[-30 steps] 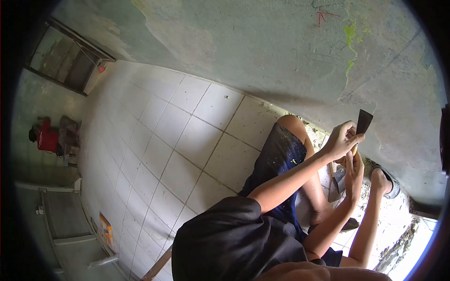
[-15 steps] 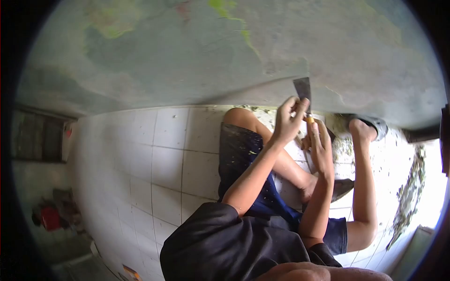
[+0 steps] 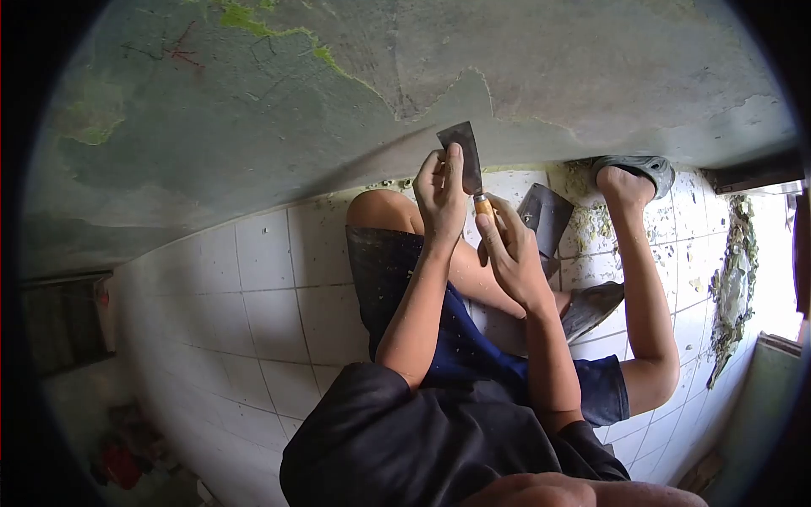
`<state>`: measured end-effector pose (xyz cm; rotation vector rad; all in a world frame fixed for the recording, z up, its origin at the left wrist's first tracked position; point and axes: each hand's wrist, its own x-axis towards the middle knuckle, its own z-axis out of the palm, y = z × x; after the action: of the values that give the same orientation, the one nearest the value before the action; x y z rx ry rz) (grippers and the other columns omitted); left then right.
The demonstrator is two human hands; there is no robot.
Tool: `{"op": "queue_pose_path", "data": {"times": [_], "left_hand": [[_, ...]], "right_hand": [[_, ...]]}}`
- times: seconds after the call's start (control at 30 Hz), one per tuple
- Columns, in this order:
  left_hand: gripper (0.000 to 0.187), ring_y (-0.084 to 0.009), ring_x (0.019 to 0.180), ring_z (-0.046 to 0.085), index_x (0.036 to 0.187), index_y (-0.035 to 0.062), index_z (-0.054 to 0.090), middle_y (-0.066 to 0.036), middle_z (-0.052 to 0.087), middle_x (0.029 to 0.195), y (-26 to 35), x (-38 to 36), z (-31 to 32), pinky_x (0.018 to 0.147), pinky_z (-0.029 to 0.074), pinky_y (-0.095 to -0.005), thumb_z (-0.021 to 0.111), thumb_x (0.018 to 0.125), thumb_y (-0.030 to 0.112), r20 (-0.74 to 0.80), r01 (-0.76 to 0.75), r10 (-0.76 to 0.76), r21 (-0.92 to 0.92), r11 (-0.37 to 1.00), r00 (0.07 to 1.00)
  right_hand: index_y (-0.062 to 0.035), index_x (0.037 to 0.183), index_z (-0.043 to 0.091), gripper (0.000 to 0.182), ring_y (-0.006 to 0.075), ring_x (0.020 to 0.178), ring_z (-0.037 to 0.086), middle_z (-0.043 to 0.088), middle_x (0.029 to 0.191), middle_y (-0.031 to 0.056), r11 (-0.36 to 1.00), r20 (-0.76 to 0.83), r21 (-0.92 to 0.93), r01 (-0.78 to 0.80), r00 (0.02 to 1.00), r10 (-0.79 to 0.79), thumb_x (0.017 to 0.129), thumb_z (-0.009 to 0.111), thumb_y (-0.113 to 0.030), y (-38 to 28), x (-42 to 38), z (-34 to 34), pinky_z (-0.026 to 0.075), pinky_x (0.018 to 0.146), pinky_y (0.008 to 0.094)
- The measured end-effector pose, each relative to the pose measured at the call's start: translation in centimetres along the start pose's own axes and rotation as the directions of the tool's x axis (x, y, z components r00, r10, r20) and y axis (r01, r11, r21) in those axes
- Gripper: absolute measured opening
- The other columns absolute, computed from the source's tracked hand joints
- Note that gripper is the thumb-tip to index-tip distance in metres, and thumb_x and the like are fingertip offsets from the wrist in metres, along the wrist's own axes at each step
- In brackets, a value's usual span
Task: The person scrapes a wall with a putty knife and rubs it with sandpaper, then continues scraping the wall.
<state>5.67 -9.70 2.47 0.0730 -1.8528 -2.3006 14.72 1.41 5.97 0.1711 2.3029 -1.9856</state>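
Note:
A scraper with a dark, flared metal blade (image 3: 463, 160) and a wooden handle (image 3: 482, 205) is held between my two hands, blade pointing toward the wall. My left hand (image 3: 441, 193) pinches the blade's left side, thumb lying on its flat face. Lower down, my right hand (image 3: 514, 258) wraps around the handle. The blade's top edge overlaps the lower part of the grey-green wall (image 3: 338, 118) in this view. Behind my right hand, a dark flat sheet (image 3: 546, 218) lies on the tiled floor.
White floor tiles (image 3: 317, 317) carry scattered paint flakes (image 3: 591, 221). A long heap of scrapings (image 3: 733, 287) lies at the right. My bent legs sit close to the wall, with a grey clog (image 3: 655, 169) on one foot. A red object (image 3: 118, 465) stands at the lower left.
The view has shifted, so the hands and scraper appear further left. My left thumb has moved up the blade, and the dark flat sheet shows more fully.

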Motion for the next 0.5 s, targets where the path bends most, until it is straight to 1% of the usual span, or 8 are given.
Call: {"op": "queue_pose_path", "data": {"times": [0.03,0.07,0.13,0.17,0.23,0.33,0.43,0.5], "left_hand": [[0.039,-0.0025,0.058,0.039,0.074,0.0075,0.051,0.006,0.046,0.065,-0.3,0.0,0.1,0.052,0.031,-0.0234,0.058,0.107,0.026,0.001,0.008,-0.008,-0.001,1.0,1.0],[0.04,-0.0026,0.058,0.038,0.073,0.008,0.05,0.007,0.044,0.064,-0.5,0.1,0.3,0.052,0.03,-0.024,0.058,0.108,0.027,-0.01,0.033,-0.033,-0.049,0.998,0.999],[0.042,-0.0027,0.058,0.036,0.072,0.0084,0.048,0.007,0.041,0.064,-0.1,0.1,0.5,0.052,0.028,-0.0246,0.057,0.108,0.027,-0.018,0.063,-0.065,-0.099,0.993,0.998],[0.043,-0.0028,0.059,0.036,0.071,0.0086,0.048,0.007,0.041,0.064,0.2,0.1,0.3,0.053,0.029,-0.0245,0.057,0.108,0.028,-0.012,0.038,-0.038,-0.07,0.997,0.999],[0.044,-0.0034,0.06,0.038,0.071,0.008,0.05,0.006,0.042,0.066,1.0,0.1,0.3,0.055,0.031,-0.0244,0.055,0.109,0.03,-0.001,-0.011,0.011,-0.051,0.999,1.0],[0.043,-0.0041,0.062,0.039,0.072,0.0069,0.051,0.005,0.043,0.066,1.3,0.5,-0.3,0.056,0.032,-0.0244,0.057,0.108,0.029,0.037,-0.032,0.033,-0.032,0.999,0.999],[0.039,-0.003,0.065,0.04,0.072,0.0055,0.052,0.006,0.045,0.068,1.5,0.5,-0.4,0.057,0.033,-0.0245,0.061,0.106,0.023,0.035,-0.041,0.042,-0.015,0.999,0.999],[0.037,-0.0014,0.068,0.041,0.073,0.0051,0.052,0.007,0.049,0.071,1.5,0.6,-0.3,0.059,0.033,-0.0236,0.063,0.105,0.018,0.024,-0.039,0.04,-0.038,0.999,0.999]], "right_hand": [[0.0064,0.135,0.055,0.04,0.0138,0.062,0.059,0.062,0.095,0.0168,0.998,-0.001,0.067,-0.011,1.0,0.011,0.107,0.058,-0.022,-0.2,0.0,0.3,0.046,0.055,0.0303],[0.0064,0.135,0.055,0.04,0.0138,0.062,0.059,0.062,0.095,0.0168,0.998,-0.004,0.064,-0.017,1.0,0.017,0.107,0.058,-0.022,-0.1,0.0,0.5,0.046,0.055,0.0303],[0.0074,0.13,0.056,0.036,0.0136,0.063,0.06,0.065,0.092,0.0147,0.991,-0.032,0.124,0.053,0.998,-0.049,0.107,0.058,-0.02,0.4,0.1,0.9,0.047,0.058,0.0297],[0.0074,0.13,0.056,0.036,0.0136,0.063,0.06,0.065,0.092,0.0147,0.991,-0.036,0.122,0.05,0.998,-0.046,0.107,0.058,-0.02,0.7,0.2,0.9,0.047,0.058,0.0297],[0.0068,0.122,0.057,0.029,0.0127,0.064,0.059,0.067,0.086,0.0116,0.994,-0.034,0.086,0.066,0.997,-0.063,0.107,0.057,-0.019,1.2,0.3,0.9,0.048,0.061,0.0294],[0.0051,0.114,0.057,0.024,0.012,0.065,0.057,0.066,0.079,0.0085,0.994,-0.037,0.094,0.05,0.998,-0.047,0.108,0.056,-0.018,0.9,0.4,1.1,0.047,0.063,0.0289],[0.0053,0.112,0.056,0.024,0.0104,0.066,0.055,0.065,0.079,0.008,0.996,-0.013,0.091,-0.02,1.0,0.021,0.108,0.056,-0.018,-0.1,0.2,1.1,0.046,0.063,0.0279],[0.0055,0.112,0.057,0.023,0.0096,0.065,0.053,0.063,0.077,0.0069,0.995,-0.02,0.097,-0.015,1.0,0.017,0.108,0.055,-0.018,0.2,0.2,1.1,0.045,0.062,0.0276]]}}
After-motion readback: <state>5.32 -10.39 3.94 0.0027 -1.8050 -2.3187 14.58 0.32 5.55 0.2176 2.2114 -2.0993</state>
